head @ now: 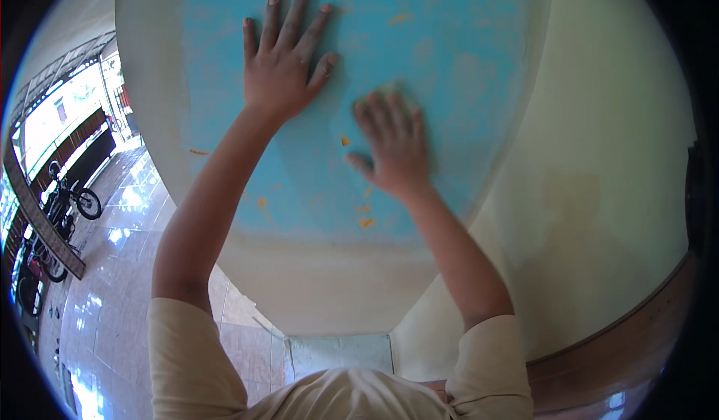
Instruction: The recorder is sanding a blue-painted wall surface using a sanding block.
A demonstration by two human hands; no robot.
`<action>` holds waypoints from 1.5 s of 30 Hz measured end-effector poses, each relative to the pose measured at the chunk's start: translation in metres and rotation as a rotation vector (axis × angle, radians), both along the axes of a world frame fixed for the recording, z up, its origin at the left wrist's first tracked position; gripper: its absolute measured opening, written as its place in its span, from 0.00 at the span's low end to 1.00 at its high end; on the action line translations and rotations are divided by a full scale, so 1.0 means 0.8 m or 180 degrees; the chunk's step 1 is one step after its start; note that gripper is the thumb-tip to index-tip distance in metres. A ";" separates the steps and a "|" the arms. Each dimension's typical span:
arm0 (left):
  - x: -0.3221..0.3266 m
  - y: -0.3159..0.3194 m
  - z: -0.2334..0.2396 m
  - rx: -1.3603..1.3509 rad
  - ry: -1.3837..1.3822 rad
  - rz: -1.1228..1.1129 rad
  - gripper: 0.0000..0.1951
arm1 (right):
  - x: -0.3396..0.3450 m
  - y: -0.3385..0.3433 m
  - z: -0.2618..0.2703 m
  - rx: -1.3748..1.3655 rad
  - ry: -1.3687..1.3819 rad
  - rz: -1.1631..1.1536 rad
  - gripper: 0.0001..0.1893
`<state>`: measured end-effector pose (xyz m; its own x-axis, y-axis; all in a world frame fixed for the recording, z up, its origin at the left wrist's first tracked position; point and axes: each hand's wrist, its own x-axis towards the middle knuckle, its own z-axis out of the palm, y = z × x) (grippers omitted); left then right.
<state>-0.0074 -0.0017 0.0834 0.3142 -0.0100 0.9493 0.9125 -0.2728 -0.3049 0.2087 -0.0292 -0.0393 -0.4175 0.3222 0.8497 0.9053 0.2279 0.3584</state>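
Note:
My left hand [281,71] lies palm down with fingers spread on a flat painted surface [449,83]. That surface is blue with orange specks and a beige border. Lower and to the right, my right hand [393,144] rests against the same surface, blurred. Its fingers lie over a thin sheet or pad [387,88], of which only a pale yellowish edge shows beyond the fingertips; its exact kind cannot be told. Greyish marks show on the fingers of my left hand.
A pale wall [606,111] adjoins on the right, above a brown floor-level strip [612,330]. Glossy floor tiles [123,285] spread at the left. Motorcycles [62,212] stand by a dark fence [84,150]. A slanting post [42,217] crosses in front. A pale rectangular panel [337,352] lies below.

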 end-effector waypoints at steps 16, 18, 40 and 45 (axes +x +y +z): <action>0.012 -0.015 -0.167 -0.0710 0.0098 -0.0304 0.34 | 0.134 0.002 0.097 0.0940 0.0828 -0.0203 0.43; 0.004 -0.013 -0.185 -0.0770 0.0070 -0.0280 0.35 | 0.084 0.012 0.047 0.0712 0.0799 -0.0256 0.44; 0.057 -0.028 -0.078 -0.0800 -0.0072 -0.0537 0.38 | 0.142 -0.014 -0.272 -0.0203 0.1010 -0.0701 0.40; 0.075 -0.016 -0.014 -0.0504 0.0268 -0.0348 0.38 | 0.130 -0.004 -0.125 0.0280 0.1182 -0.0370 0.40</action>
